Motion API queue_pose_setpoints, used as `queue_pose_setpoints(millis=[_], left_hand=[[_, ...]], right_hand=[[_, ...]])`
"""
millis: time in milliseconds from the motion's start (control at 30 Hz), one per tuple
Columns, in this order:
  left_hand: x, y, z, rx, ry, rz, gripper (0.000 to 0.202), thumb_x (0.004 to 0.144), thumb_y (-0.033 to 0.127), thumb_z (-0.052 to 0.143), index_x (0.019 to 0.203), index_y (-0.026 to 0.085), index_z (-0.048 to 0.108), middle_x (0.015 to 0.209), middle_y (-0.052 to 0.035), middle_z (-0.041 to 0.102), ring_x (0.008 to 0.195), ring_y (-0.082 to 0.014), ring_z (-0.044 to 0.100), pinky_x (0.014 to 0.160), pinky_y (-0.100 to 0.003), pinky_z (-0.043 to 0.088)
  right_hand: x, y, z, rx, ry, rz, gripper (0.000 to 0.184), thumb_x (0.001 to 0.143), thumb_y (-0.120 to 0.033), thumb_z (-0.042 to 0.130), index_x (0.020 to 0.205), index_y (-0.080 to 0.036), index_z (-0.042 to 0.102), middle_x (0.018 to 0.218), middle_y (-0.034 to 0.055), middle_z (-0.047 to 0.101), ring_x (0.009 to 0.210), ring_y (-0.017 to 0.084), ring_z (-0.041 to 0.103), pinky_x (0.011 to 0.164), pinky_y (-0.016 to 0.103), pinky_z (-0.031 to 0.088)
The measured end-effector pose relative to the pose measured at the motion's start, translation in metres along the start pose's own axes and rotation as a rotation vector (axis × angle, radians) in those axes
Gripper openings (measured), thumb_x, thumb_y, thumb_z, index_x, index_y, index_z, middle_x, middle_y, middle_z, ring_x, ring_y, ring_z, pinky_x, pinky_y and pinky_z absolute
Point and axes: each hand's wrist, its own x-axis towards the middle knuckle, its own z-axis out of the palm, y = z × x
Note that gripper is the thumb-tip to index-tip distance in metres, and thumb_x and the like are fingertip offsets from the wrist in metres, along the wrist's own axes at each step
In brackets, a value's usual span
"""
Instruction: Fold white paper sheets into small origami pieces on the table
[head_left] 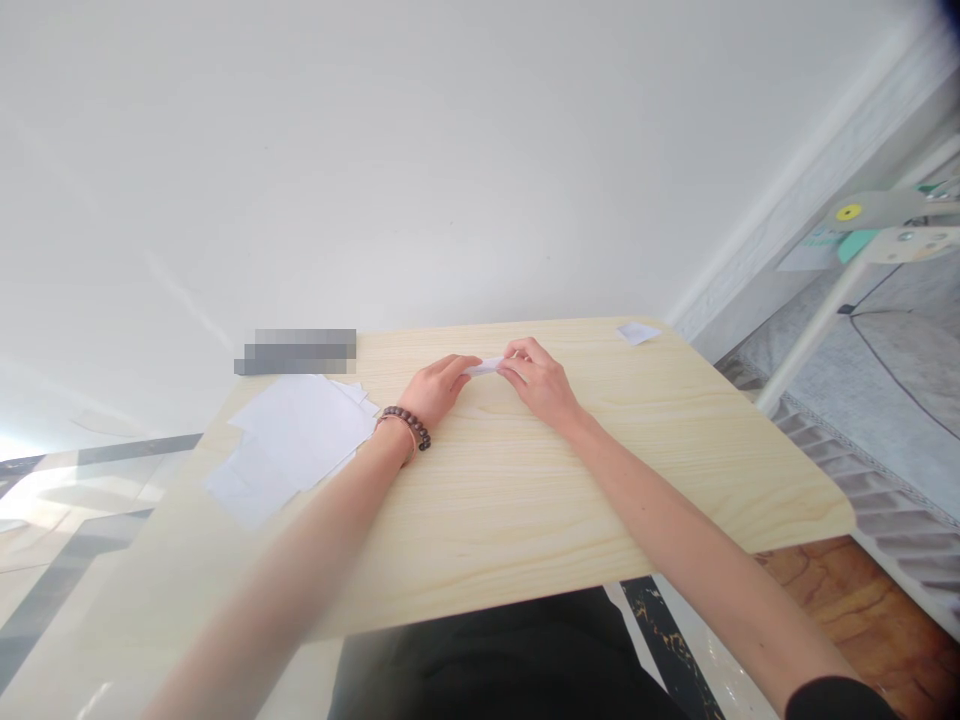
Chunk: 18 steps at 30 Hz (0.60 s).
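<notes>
At mid-frame I see my left hand (pixel 439 388) and right hand (pixel 541 380) pinching a small folded white paper strip (pixel 485 367) between their fingers above the pale wooden desk (pixel 525 500).

Only 1 view is covering the scene: the head camera is looking forward and down from above the person's chest, along both forearms (pixel 330 530), onto the tabletop (pixel 525 500). It is facing the white wall (pixel 450 150) beyond the far edge and is sitting near enough that the forearms are filling the lower frame and the left hand (pixel 439 388) and right hand (pixel 541 380) are showing small at mid-frame.
</notes>
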Motion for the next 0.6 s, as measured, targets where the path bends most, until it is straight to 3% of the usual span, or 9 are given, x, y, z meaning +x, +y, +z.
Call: queue_pose_setpoints(millis=[167,300,367,467,600], left_hand=[[0.0008,-0.0010,0.0001,0.058,0.024,-0.041,0.029,0.082,0.015,0.039,0.109,0.022,0.050,0.111,-0.0050,0.054,0.093,-0.0153,0.055,0.077,-0.029,0.046],[0.0014,-0.0019,-0.0007,0.138,0.027,-0.055,0.032,0.081,0.018,0.044,0.113,0.022,0.047,0.131,-0.0083,0.037,0.097,-0.0184,0.053,0.078,-0.033,0.044],[0.0016,-0.0017,-0.0014,0.178,0.020,-0.046,0.033,0.080,0.021,0.046,0.113,0.021,0.046,0.126,-0.0096,0.043,0.099,-0.0208,0.050,0.081,-0.037,0.040],[0.0018,0.0000,-0.0024,0.228,0.013,-0.058,0.033,0.081,0.025,0.047,0.113,0.020,0.047,0.101,-0.0091,0.060,0.098,-0.0242,0.046,0.081,-0.041,0.036],[0.0021,0.0020,-0.0026,0.229,0.017,-0.063,0.031,0.083,0.027,0.044,0.112,0.019,0.047,0.098,-0.0090,0.060,0.100,-0.0242,0.044,0.083,-0.040,0.034]], right_hand=[[0.0002,-0.0033,-0.0001,0.023,-0.012,0.023,0.024,0.086,-0.025,0.035,0.087,-0.021,0.059,0.097,0.0053,0.051,0.075,0.013,0.050,0.068,0.028,0.042],[-0.0004,-0.0048,0.0002,0.060,-0.026,0.023,0.022,0.086,-0.027,0.037,0.087,-0.022,0.059,0.105,0.0059,0.048,0.084,0.015,0.052,0.074,0.029,0.044],[-0.0006,-0.0045,0.0004,0.094,-0.019,0.032,0.022,0.086,-0.028,0.038,0.087,-0.022,0.059,0.112,0.0065,0.046,0.089,0.015,0.053,0.076,0.030,0.045],[-0.0004,-0.0037,0.0005,0.140,-0.008,0.040,0.023,0.086,-0.029,0.037,0.090,-0.022,0.058,0.119,0.0069,0.044,0.091,0.015,0.054,0.081,0.031,0.045],[-0.0001,-0.0008,0.0006,0.154,-0.001,0.027,0.023,0.086,-0.028,0.037,0.093,-0.023,0.058,0.119,0.0058,0.049,0.096,0.016,0.055,0.086,0.032,0.043]])
